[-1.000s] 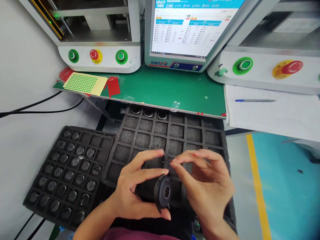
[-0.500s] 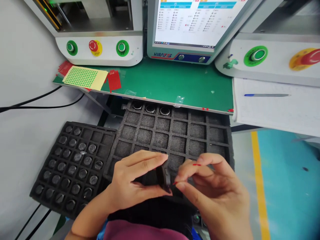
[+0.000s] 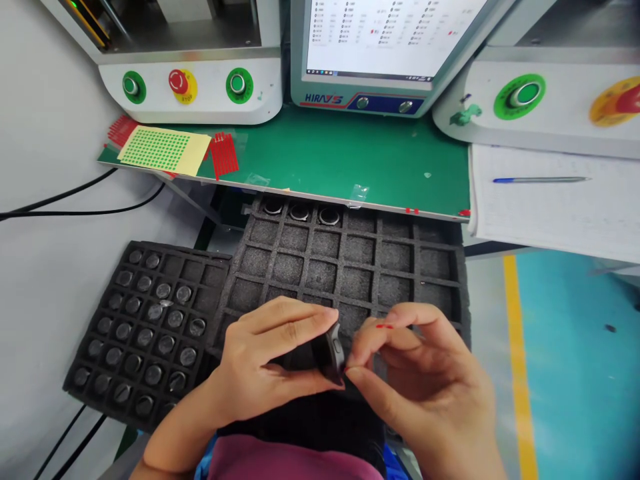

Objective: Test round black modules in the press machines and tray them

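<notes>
the left hand was partly closed around a black device, its fingers above and its thumb below. the device was held nearly on edge between the two hands, over the near part of the large tray, with a side button turned toward the right hand. the right hand was curled, its thumb and forefinger almost together on a small red bit just beside the device; whether the fingertips touched the device could not be told. a second red bit lay across a finger of the same hand.

the large tray, of dark foam, bore three round cases in its far row, toward the left. left of it, the small tray held many round parts, with bare compartments at its far right corner.

beyond the trays, the green surface carried a sheet of green dots and, beside it, red strips. a screen stood at the back between two machines with push buttons. to the right, a pen lay on papers.
</notes>
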A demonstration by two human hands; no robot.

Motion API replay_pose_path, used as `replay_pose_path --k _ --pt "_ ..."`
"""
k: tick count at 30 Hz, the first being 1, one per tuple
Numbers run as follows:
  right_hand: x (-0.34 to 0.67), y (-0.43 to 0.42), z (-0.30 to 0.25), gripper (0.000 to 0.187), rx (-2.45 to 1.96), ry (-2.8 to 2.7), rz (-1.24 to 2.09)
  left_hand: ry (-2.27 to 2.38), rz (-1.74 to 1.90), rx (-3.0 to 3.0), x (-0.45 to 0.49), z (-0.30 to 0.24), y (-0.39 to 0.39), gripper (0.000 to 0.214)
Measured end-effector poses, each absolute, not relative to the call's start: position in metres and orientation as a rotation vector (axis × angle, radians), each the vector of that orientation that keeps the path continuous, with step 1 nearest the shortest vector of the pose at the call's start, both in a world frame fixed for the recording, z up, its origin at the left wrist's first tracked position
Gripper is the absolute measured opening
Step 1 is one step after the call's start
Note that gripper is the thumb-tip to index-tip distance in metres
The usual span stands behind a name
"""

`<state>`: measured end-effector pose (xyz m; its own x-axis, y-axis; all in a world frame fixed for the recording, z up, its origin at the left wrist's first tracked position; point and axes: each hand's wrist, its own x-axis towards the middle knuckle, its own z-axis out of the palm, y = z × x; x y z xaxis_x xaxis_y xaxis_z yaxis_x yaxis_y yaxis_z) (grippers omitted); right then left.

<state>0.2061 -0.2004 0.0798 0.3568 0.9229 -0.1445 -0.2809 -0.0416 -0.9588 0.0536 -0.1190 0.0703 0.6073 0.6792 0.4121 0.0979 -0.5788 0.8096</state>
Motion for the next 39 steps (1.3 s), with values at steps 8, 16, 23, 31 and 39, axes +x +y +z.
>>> replay_pose_path --k 8,16,23,31,39 --pt "0.205 -0.202 0.079 0.04 -1.217 -0.661 1.139 0.591 0.944 2.057 0.054 0.069 -0.119 0.053" --pt "0.212 -0.192 0.063 0.05 -0.983 -0.39 1.578 0.504 0.933 2.018 0.05 0.067 -0.114 0.056" --pt "0.192 -0.184 0.048 0.075 -0.94 -0.266 1.562 0.523 0.814 1.5 0.051 0.055 -0.115 0.071" --pt "0.199 -0.184 0.046 0.03 -0.978 -0.23 1.226 0.486 0.536 0.651 0.062 0.061 -0.12 0.032" --pt "0.185 -0.187 0.048 0.021 -0.949 -0.381 1.152 0.589 0.716 0.728 0.073 0.057 -0.139 0.026"
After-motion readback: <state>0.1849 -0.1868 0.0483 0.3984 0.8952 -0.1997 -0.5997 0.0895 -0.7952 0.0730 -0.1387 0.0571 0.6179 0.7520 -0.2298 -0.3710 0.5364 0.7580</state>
